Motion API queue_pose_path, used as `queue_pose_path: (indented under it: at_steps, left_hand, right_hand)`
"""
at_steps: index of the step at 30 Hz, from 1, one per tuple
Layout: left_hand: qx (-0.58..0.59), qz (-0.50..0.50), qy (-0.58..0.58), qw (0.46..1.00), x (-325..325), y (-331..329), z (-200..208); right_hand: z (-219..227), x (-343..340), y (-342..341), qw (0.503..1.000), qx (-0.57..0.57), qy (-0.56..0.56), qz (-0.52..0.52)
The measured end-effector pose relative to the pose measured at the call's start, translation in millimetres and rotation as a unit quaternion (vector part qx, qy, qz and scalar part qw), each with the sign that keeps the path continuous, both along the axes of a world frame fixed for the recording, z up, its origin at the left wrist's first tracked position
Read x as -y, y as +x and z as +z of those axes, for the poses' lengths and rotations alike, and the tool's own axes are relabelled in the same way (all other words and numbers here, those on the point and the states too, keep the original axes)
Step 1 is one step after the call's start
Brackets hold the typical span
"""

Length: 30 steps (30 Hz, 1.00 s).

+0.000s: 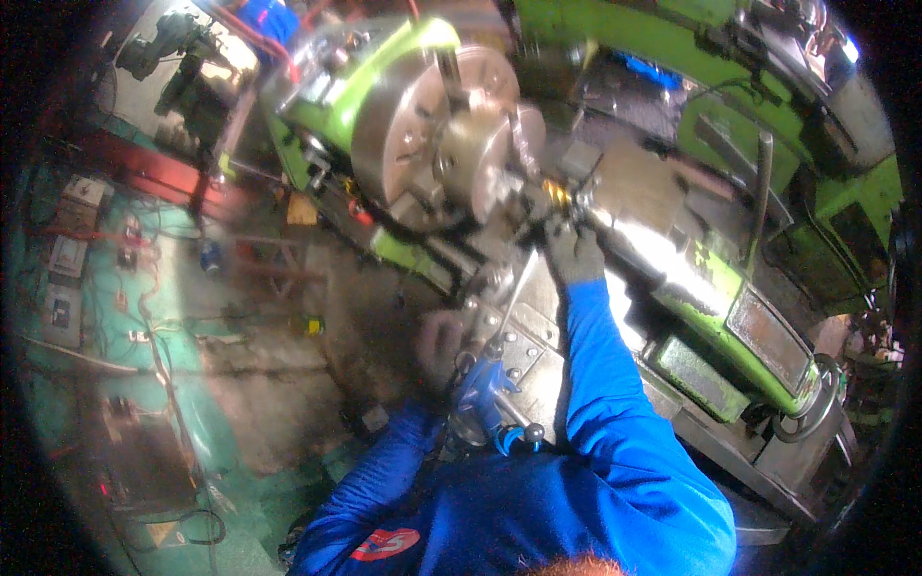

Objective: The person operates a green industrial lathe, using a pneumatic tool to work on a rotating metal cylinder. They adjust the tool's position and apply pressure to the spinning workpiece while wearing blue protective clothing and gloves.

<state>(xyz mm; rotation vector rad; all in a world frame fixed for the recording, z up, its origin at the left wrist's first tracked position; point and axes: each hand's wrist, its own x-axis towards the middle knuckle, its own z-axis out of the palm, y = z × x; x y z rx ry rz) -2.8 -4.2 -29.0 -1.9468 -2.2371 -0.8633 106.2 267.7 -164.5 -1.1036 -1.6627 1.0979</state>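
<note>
My right hand (574, 254), in a grey glove, reaches to the bright end of the tailstock (629, 235) of a green lathe. Its fingers are curled in beside a yellow-banded part (555, 192); what they close on is too small and blurred to name. Left of it stands the round steel chuck (475, 158), in front of a larger disc (408, 134). Motion smears my left hand (442, 341), which is over the near left side of the metal carriage (533, 336). Close by that hand lies a blue air blow gun (485, 389) with a long thin nozzle.
A lever with a dark ball knob (534, 432) sticks up close to my body. The tailstock handwheel (812, 398) is at the right. Cables and boxes (67, 259) lie on the green floor (192, 336) at the left. Green machine parts (624, 38) line the back.
</note>
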Motion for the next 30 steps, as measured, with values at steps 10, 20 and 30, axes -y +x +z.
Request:
queue_pose_path:
  at_steps: [10, 20, 30]
  left_hand:
    - [0.188, 0.034, 0.063, 0.98, -14.8, 16.7, 25.4]
    - [0.021, -0.033, 0.068, 0.997, -15.2, 4.3, 21.4]
    - [0.065, 0.015, 0.076, 0.995, -14.7, 11.4, 14.0]
  right_hand:
    - [10.7, -3.6, 21.2, 0.992, 0.07, -0.1, -0.011]
    - [74.6, 3.5, 21.8, 0.93, 0.358, 0.027, 0.08]
    - [45.0, 1.2, 23.0, 0.952, 0.303, -0.016, 0.05]
